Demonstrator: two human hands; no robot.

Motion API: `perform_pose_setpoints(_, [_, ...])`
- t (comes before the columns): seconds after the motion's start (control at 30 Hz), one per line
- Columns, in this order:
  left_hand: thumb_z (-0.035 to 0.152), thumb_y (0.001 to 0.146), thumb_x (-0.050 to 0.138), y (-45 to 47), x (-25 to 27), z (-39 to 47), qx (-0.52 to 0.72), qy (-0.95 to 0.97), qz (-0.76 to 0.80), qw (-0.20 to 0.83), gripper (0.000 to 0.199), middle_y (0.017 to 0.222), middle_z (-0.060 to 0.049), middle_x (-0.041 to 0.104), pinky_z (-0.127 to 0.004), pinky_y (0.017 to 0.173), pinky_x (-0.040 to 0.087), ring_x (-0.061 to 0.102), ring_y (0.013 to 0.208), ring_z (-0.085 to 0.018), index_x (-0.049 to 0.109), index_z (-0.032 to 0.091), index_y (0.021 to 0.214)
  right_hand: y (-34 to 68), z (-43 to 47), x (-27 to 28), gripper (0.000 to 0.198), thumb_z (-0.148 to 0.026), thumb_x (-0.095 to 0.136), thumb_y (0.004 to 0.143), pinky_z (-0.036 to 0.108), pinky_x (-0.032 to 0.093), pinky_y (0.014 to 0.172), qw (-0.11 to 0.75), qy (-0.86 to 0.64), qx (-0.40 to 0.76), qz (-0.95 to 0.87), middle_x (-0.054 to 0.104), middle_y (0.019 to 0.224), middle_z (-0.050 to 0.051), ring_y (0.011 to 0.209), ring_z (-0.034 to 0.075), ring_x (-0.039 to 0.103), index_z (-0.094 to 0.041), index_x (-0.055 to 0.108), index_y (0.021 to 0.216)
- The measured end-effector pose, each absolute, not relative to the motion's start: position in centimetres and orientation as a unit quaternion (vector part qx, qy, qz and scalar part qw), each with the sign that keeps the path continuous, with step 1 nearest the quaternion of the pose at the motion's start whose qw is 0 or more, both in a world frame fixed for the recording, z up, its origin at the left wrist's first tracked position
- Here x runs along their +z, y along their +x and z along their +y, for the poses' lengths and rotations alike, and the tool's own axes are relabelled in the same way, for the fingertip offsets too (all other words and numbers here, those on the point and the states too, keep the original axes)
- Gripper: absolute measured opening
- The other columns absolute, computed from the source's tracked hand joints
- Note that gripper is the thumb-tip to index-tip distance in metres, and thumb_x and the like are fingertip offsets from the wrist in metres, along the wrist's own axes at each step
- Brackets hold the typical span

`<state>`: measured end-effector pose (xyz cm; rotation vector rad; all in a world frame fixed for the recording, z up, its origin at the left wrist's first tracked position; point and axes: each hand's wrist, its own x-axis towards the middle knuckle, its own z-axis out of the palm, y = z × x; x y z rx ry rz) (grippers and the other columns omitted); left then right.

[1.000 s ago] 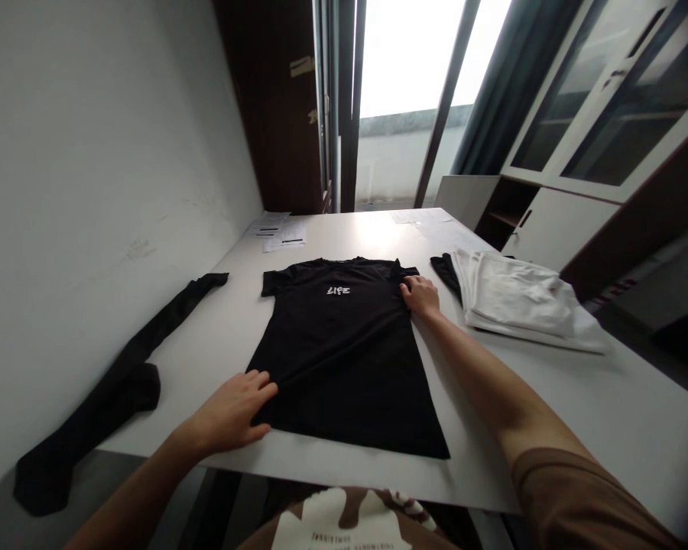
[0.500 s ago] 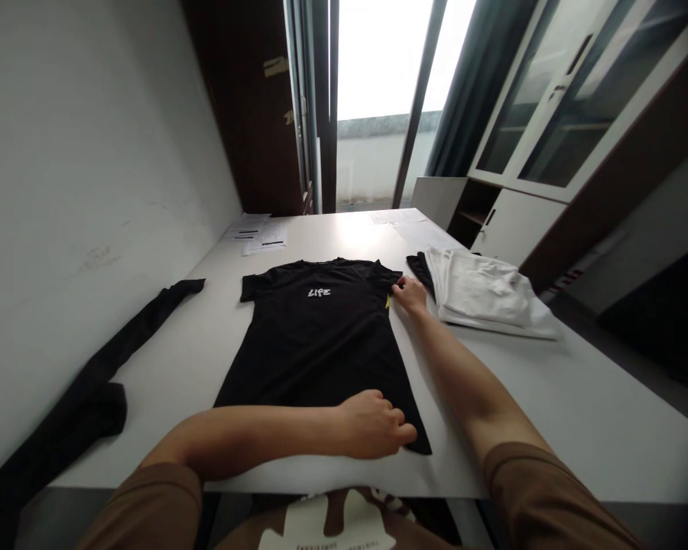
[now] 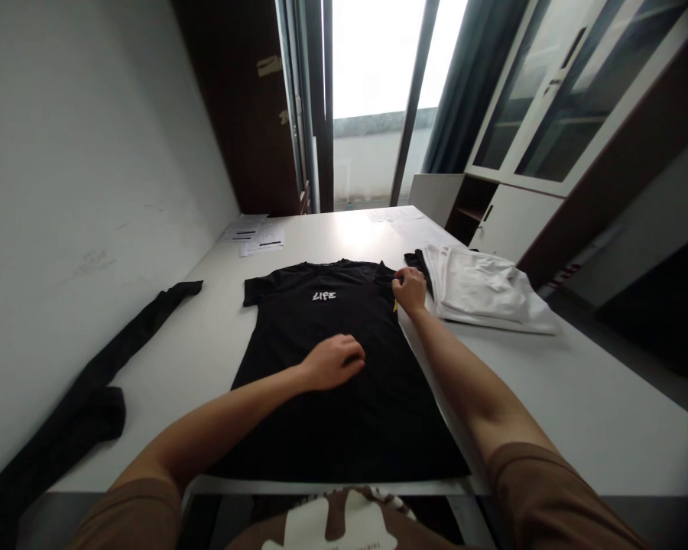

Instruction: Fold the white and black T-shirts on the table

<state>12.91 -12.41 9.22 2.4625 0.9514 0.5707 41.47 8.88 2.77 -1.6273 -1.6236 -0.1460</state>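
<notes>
A black T-shirt with a small white print on its chest lies spread on the white table, collar away from me and hem at the near edge. My left hand hovers over the middle of the shirt, fingers loosely bent and thumb apart, with nothing visible in it. At the sleeve on the right, my right hand has its fingers closed on the black cloth. A small yellow tag shows at the shirt's side seam, just below that hand.
A stack of folded white cloth, with black cloth beside it, lies right of the shirt. A long black garment stretches along the wall on the left. Paper sheets lie at the table's far left, and a white cabinet stands beyond the right side.
My left hand has let go near the shirt's lower right corner and moved up and left over its middle. The hem now lies wider and nearer to me. My right hand stays at the sleeve.
</notes>
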Motion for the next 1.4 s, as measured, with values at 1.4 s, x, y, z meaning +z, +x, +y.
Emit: perform_pose_setpoints(1.4, [0.024, 0.098, 0.043, -9.9, 6.4, 8.8, 0.093, 0.630, 0.771, -0.020, 0.030, 0.135, -0.014, 0.058, -0.044, 0.109, 0.040, 0.050, 0.129, -0.031, 0.062, 0.022, 0.121, 39.3, 12.6, 2.8, 0.045, -0.053, 0.056, 0.094, 0.044, 0.042, 0.096, 0.220, -0.766, 0.008, -0.603, 0.061, 0.121, 0.018, 0.115, 0.034, 0.054, -0.018, 0.060, 0.121])
